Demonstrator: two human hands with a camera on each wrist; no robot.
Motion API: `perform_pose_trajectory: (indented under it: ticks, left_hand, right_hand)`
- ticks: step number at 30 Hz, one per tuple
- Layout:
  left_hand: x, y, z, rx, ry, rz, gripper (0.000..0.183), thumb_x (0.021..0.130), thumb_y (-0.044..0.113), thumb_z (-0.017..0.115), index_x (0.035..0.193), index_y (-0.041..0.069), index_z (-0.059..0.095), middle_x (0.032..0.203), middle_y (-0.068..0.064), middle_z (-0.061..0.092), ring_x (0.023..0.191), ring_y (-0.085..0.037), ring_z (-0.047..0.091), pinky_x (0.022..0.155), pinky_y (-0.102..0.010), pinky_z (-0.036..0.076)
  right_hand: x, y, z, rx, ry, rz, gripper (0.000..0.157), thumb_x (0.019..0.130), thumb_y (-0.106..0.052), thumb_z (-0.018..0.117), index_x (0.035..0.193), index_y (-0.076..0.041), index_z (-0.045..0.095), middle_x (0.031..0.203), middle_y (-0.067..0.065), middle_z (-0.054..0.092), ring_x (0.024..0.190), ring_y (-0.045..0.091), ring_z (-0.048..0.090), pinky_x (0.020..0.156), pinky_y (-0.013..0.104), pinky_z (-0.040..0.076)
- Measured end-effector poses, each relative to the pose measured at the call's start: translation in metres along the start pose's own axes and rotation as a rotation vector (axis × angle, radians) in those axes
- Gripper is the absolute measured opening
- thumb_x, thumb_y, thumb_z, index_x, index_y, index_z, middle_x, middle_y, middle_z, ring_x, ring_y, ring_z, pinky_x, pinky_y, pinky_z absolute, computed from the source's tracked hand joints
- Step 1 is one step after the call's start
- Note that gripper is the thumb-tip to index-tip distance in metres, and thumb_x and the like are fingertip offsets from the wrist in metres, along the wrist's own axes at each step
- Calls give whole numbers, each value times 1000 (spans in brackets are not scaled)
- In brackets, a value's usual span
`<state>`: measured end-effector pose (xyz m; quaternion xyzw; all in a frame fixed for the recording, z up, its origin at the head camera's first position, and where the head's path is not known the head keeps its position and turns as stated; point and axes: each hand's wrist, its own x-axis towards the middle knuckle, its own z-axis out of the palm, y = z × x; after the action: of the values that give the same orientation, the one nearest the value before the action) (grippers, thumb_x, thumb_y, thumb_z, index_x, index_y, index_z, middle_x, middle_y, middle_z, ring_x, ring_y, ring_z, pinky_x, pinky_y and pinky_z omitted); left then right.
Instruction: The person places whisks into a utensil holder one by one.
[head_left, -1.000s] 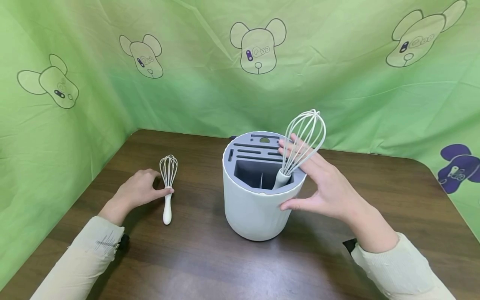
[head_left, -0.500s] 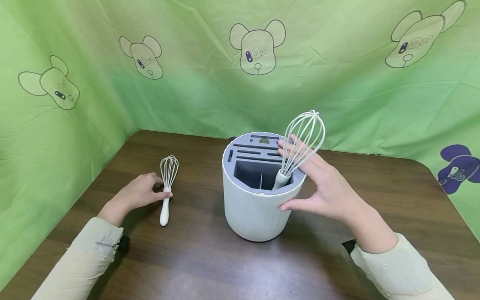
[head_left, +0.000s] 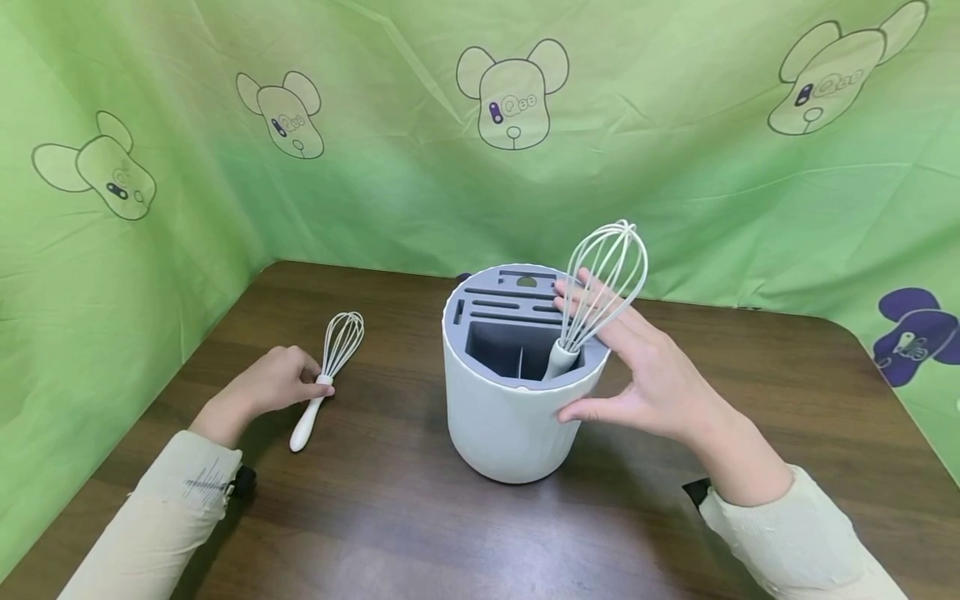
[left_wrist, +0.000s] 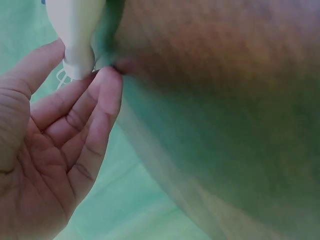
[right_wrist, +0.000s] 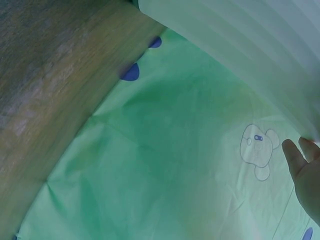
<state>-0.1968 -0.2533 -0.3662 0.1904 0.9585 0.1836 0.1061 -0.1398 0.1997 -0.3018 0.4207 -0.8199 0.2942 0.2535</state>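
1. Small whisk (head_left: 315,405), white: on the left part of the counter (head_left: 420,533), between the left edge and the holder. Slanted, wire head toward the far edge, handle end toward the near left. Whether any of it is lifted cannot be told.
2. Left grip (head_left: 268,381): pinching the small whisk at the collar, thumb opposed to fingertips.
3. Handling note, small whisk: the collar is narrow, so the handle could likely swivel in so light a pinch. A hold slightly lower, on the thicker handle, should steady its angle. Wires best left unsqueezed.
4. Holder (head_left: 512,437), white, round, grey slotted insert: upright, mid-counter, short of the far edge. Front well split by a thin divider (head_left: 522,362).
5. Right grip (head_left: 654,385): spread and uncurled, thumb against the outer wall, fingers at the rim behind the large whisk.
6. Handling note, holder: light, even bracing pressure should suffice; a hard push could slide it toward the counter's left edge.
7. Large whisk (head_left: 562,357), white: handle down in the right-hand compartment, head leaning right. Its wires overlap the right fingers in view; contact cannot be told. Advisable: fingers kept clear of them.
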Motion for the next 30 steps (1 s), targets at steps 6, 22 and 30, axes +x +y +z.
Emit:
perform_pose_trajectory:
  ticks: [6,22,30]
  left_hand:
    - [2,4,-4,-16,-56,-37,25,88,21,75,66,11,68,58,5,65,54,-9,61,55,-26,44]
    - [3,1,-3,-54,-93,4,15,89,14,72,75,8,69,57,4,66,51,-10,61,54,-25,44]
    - [3,2,-4,-65,-79,23,12,89,14,72,79,8,70,58,5,66,53,-9,60,55,-25,42]
  right_hand:
    - [1,-2,-1,3,-15,13,105,71,-70,71,146,-1,47,156,7,44,151,28,28,123,23,22]
    - [-1,-2,-1,1,-18,29,105,71,-71,71,147,-2,46,156,6,44,152,26,28,122,20,22]
    - [0,-2,-1,-2,-13,22,105,72,-71,70,147,-2,46,156,8,44,151,27,28,122,20,21]
